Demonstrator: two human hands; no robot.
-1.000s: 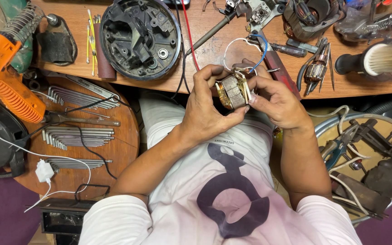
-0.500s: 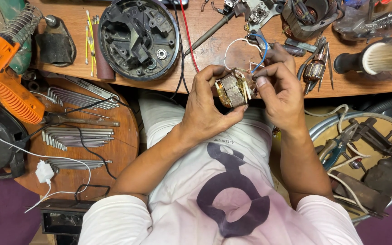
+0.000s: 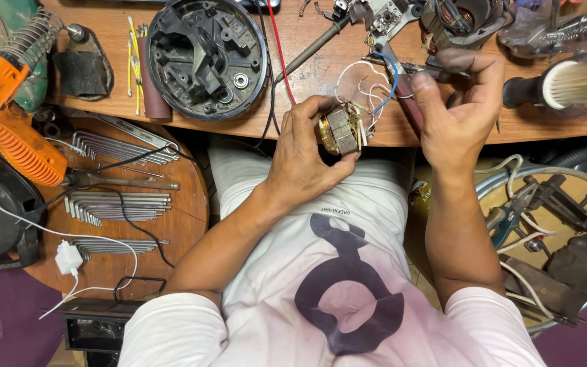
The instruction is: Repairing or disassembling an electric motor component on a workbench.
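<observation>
From the head camera, the left hand [image 3: 304, 160] is clamped around a small motor stator [image 3: 341, 129] with copper windings, held just over the front edge of the wooden surface [image 3: 307, 54]. White and blue wires [image 3: 375, 85] loop up from the stator. The right hand [image 3: 456, 112] is closed on a pair of pliers [image 3: 421, 68] on the surface, beside those wires. A round black housing [image 3: 206, 58] lies further left, and an orange heat gun [image 3: 11, 112] sits at the far left.
</observation>
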